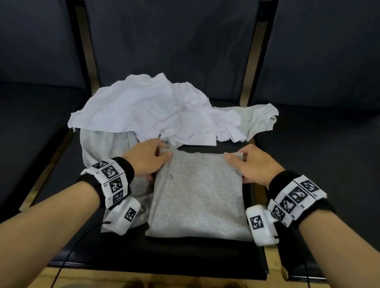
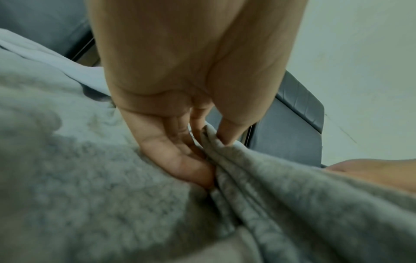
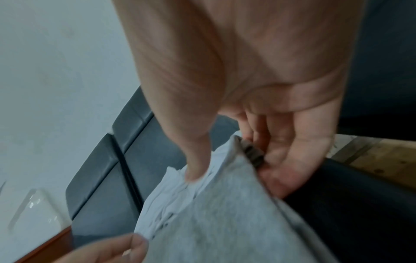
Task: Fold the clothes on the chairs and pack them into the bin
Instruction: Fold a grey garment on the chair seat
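I have both hands on the grey garment (image 1: 197, 193), which lies as a folded rectangle on the middle chair seat (image 1: 192, 259), its near edge close to the front of the seat.

Hand state:
- My left hand (image 1: 146, 159) pinches the far left corner: the thumb lies on top, and the left wrist view shows the fingers (image 2: 180, 160) under the stacked edges.
- My right hand (image 1: 252, 167) pinches the far right corner in the same way, with the fingers (image 3: 283, 160) curled beneath several layers.

Handling judgement:
- The fabric looks like a soft, light knit, limp with no stiffness of its own. I expect it to sag between the two grip points if lifted.
- The stacked layers at the far edge may slide apart unless all are clamped together, so the two far corners are the correct places to take hold.
- The material is neither fragile nor slippery.

Position: the garment extends from my hands back toward my body, between my two wrists. Behind my hands lies an unfolded white garment (image 1: 154, 112), with a light grey garment (image 1: 260, 119) partly under it. The bin is not in view.
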`<state>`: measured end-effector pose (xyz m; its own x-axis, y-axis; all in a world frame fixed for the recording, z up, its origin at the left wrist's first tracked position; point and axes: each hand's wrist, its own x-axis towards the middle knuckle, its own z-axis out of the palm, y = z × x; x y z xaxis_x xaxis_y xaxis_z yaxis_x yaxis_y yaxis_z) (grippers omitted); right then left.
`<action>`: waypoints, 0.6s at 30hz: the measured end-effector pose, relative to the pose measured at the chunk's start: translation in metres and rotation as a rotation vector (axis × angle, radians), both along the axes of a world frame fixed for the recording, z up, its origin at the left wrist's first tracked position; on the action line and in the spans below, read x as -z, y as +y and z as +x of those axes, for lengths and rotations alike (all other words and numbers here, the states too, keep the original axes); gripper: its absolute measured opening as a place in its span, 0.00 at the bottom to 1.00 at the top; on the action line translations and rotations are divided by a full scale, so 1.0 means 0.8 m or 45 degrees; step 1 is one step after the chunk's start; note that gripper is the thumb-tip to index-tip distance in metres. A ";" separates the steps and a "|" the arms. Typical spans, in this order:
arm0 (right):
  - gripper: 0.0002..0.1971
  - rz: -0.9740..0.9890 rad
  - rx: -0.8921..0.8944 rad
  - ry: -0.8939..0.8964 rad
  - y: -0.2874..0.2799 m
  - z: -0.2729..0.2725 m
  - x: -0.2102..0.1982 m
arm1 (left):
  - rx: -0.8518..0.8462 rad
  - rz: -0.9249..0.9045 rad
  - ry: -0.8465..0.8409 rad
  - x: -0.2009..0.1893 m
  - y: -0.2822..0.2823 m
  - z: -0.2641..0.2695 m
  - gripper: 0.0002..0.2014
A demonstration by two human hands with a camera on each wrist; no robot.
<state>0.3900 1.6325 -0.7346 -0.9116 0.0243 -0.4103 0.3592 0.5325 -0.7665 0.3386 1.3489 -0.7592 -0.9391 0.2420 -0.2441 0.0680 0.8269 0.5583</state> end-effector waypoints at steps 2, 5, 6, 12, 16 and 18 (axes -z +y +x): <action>0.13 -0.054 -0.082 -0.134 0.006 -0.002 -0.004 | -0.055 0.034 -0.062 -0.002 -0.001 0.001 0.16; 0.15 -0.076 -0.169 -0.252 0.006 0.001 -0.018 | -0.108 0.256 -0.267 -0.013 -0.005 0.012 0.22; 0.14 -0.087 -0.188 -0.248 0.001 0.003 -0.024 | -0.089 0.320 -0.324 -0.016 -0.007 0.017 0.20; 0.17 -0.498 -0.111 -0.169 -0.024 0.033 -0.064 | -0.106 0.458 -0.055 -0.032 -0.018 0.043 0.15; 0.14 -0.705 -0.037 -0.022 -0.047 0.064 -0.118 | -0.172 0.597 -0.183 -0.067 -0.036 0.077 0.26; 0.11 -0.777 -0.054 0.067 -0.064 0.073 -0.142 | -0.175 0.761 -0.286 -0.082 -0.048 0.090 0.31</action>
<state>0.4487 1.5809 -0.6209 -0.9261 -0.2375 -0.2931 0.3006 0.0048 -0.9537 0.4105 1.3107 -0.6932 -0.9131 0.2780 -0.2984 -0.1880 0.3623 0.9129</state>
